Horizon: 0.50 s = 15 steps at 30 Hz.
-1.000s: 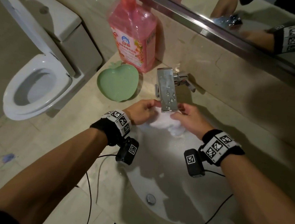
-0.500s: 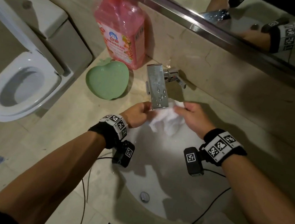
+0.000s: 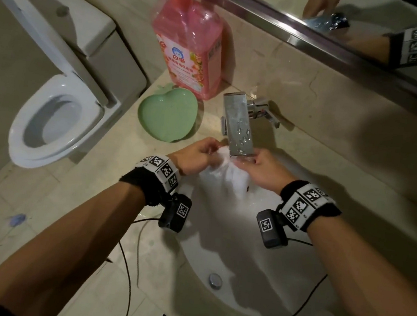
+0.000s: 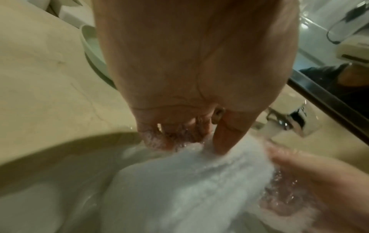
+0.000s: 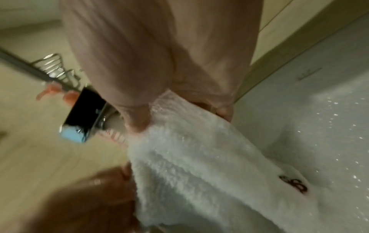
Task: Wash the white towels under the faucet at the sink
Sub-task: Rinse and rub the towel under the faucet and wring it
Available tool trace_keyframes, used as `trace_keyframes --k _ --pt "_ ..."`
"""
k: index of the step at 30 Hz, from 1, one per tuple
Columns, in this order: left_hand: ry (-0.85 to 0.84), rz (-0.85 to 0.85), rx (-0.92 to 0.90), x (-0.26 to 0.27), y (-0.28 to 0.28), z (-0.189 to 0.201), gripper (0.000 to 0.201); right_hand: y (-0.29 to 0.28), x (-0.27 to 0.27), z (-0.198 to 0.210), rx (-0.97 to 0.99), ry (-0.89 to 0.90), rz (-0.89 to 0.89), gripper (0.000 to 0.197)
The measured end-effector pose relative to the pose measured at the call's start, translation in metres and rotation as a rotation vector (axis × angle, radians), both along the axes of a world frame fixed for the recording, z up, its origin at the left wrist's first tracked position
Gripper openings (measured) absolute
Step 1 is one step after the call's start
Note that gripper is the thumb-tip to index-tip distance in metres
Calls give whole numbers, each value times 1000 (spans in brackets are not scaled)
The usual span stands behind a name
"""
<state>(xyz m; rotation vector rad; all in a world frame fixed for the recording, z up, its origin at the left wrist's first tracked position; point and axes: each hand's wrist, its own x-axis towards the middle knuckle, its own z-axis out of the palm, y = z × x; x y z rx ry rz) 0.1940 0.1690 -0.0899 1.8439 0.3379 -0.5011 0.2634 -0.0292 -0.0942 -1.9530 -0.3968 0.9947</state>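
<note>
head view: towel back under the spout

head view shows the white towel (image 3: 228, 176) held just under the faucet (image 3: 240, 129), above the sink (image 3: 252, 281). the left hand (image 3: 197, 156) grips the towel's left edge with fingers curled round the cloth. the right hand (image 3: 260, 172) pinches the right edge between thumb and fingers. half a second ago the towel hung in front of the spout with the hands further apart; the hands have since closed in and brought the cloth up to the outlet. water runs over the fabric and both hands in the wrist views. judgement: rinsing is under way and not finished. a pink bottle (image 3: 190, 42) and a green dish (image 3: 167, 117) stand on the table beside the faucet, apart from the towel.
</note>
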Motion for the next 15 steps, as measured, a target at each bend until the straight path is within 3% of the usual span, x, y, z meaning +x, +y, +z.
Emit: trace_keyframes --k 4,6,10,12,15 --pt "7 -117 15 -2 -13 -14 9 -21 7 0 85 73 -132 11" --pt "-76 -161 58 1 -25 -13 25 -31 11 0 122 65 -199 6" --pt "-186 -160 143 15 -44 -5 34 -41 15 0 63 -16 -202 40" --pt "-196 -146 143 23 -50 -3 34 -40 11 0 -40 -58 -71 31" --pt "-172 -123 69 28 -49 -2 35 -37 7 -1 -17 -73 -44 4"
